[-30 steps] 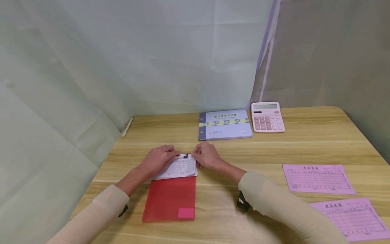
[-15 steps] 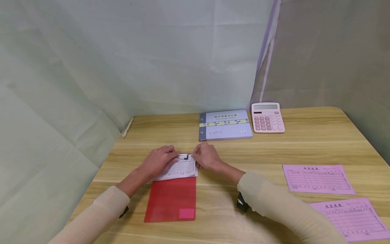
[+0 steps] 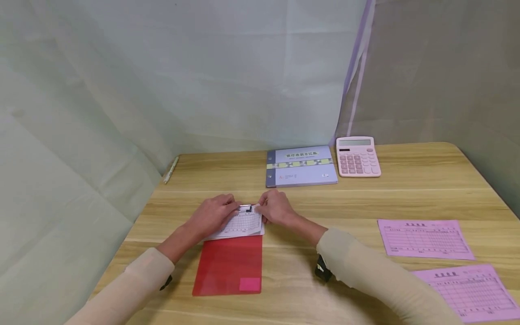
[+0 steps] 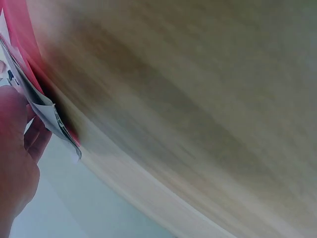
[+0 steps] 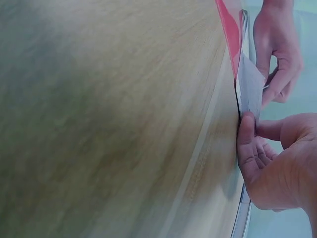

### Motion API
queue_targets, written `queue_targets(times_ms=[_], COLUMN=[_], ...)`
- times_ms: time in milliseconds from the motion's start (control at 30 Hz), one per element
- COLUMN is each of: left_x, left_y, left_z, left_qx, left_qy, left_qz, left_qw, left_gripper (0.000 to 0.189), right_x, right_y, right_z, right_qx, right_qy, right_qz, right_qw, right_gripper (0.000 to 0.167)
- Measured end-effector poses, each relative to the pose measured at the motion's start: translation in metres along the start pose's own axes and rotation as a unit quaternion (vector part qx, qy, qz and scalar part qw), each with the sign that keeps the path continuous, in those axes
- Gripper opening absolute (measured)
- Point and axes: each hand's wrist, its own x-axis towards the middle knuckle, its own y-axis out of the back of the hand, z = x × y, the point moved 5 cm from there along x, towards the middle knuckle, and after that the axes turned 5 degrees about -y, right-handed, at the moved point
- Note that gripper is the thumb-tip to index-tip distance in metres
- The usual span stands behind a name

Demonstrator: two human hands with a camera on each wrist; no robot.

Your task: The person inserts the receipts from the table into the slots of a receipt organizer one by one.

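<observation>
A small stack of white printed forms (image 3: 243,224) lies over the far part of a red folder (image 3: 229,264), which has a pink label at its near right corner. At the forms' far edge a thin metal clip with a black part (image 3: 248,209) shows. My left hand (image 3: 212,214) grips the stack's far left part, its thumb by the clip. My right hand (image 3: 277,208) pinches the far right corner between thumb and fingers, as the right wrist view also shows of the white paper (image 5: 251,88). The folder's far end is hidden under the forms and hands.
A blue-grey ledger book (image 3: 301,167) lies beyond the hands, beside a pink calculator (image 3: 357,157). Two pink printed slips, one farther (image 3: 424,239) and one nearer (image 3: 471,291), lie at the right. A pen (image 3: 171,170) rests at the table's far left edge. Curtains hang behind.
Almost nothing differs. The red folder's near end has shifted very slightly to the right; both hands keep their hold at the forms' far edge.
</observation>
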Motion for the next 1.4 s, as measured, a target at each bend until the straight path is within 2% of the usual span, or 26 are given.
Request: queue_targets(times_ms=[200, 500, 733, 800, 933, 1167, 1333, 1400], left_x=[0.0, 0.0, 0.002, 0.002, 0.002, 0.003, 0.002, 0.001], left_y=[0.0, 0.0, 0.0, 0.001, 0.0, 0.001, 0.001, 0.001], left_z=[0.001, 0.0, 0.0, 0.0, 0.0, 0.002, 0.001, 0.001], left_qx=[0.013, 0.004, 0.0, 0.0, 0.0, -0.002, -0.006, -0.009], left_qy=[-0.002, 0.006, 0.014, 0.016, 0.018, 0.011, 0.013, 0.012], left_qz=[-0.009, -0.007, -0.013, -0.015, -0.018, -0.008, -0.008, -0.006], left_qw=[0.9999, 1.0, 0.9998, 0.9998, 0.9997, 0.9999, 0.9999, 0.9999], left_gripper=[0.032, 0.032, 0.033, 0.033, 0.034, 0.031, 0.032, 0.032], right_x=[0.0, 0.0, 0.004, 0.004, 0.002, 0.0, -0.004, -0.006], right_y=[0.0, 0.001, 0.016, 0.019, 0.023, 0.05, 0.078, 0.089], right_z=[-0.001, 0.0, 0.004, 0.004, 0.005, 0.015, 0.029, 0.036], right_qx=[-0.005, 0.001, 0.012, 0.012, 0.026, 0.062, 0.097, 0.099], right_qy=[0.0, -0.012, -0.028, -0.025, -0.029, -0.035, -0.046, -0.039], right_qz=[-0.001, -0.013, -0.008, -0.013, -0.036, -0.042, -0.047, -0.046], right_qw=[1.0, 0.9998, 0.9995, 0.9995, 0.9986, 0.9966, 0.9931, 0.9932], right_gripper=[0.011, 0.01, 0.008, 0.004, 0.012, 0.015, 0.024, 0.028])
